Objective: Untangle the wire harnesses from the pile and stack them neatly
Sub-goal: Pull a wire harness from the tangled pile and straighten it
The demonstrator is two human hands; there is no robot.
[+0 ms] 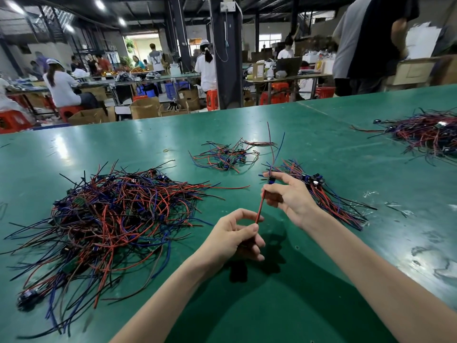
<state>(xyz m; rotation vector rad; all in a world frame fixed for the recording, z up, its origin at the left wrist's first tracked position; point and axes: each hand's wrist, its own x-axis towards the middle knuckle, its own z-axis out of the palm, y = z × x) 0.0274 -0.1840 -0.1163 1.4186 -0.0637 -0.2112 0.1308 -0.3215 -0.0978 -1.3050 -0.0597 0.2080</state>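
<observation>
Pinching the lower end of one harness (260, 207) with the left hand (236, 237), thumb and forefinger closed on its red and black wires. Gripping the same harness higher up with the right hand (288, 195), fingertips closed just under its blue part (271, 180), remaining fingers loosely spread. Held clear of the table (284, 305), drawn straight between the two hands, with thin free ends rising above the right hand.

Well to the left of the left hand: the big tangled pile (111, 219). Just behind the right hand: the neat stack (331, 196), wires fanned toward the near right; touching the hand or not, cannot tell. Beyond both hands: a small loose cluster (226, 157). Far to the right of the right hand: another heap (430, 137).

Probably smoothing a freed harness before laying it on the stack, with most of the pile not yet sorted.

Risks from here:
- Strain at the blue part, from pulling too hard along the wires.
- Fresh tangling, from letting the free upper ends catch in the stack while setting down.
- A ragged stack, from laying the harness askew or with its blue part away from the others.
- A dropped lower end, from a weak left pinch on thin, slick wires.
</observation>
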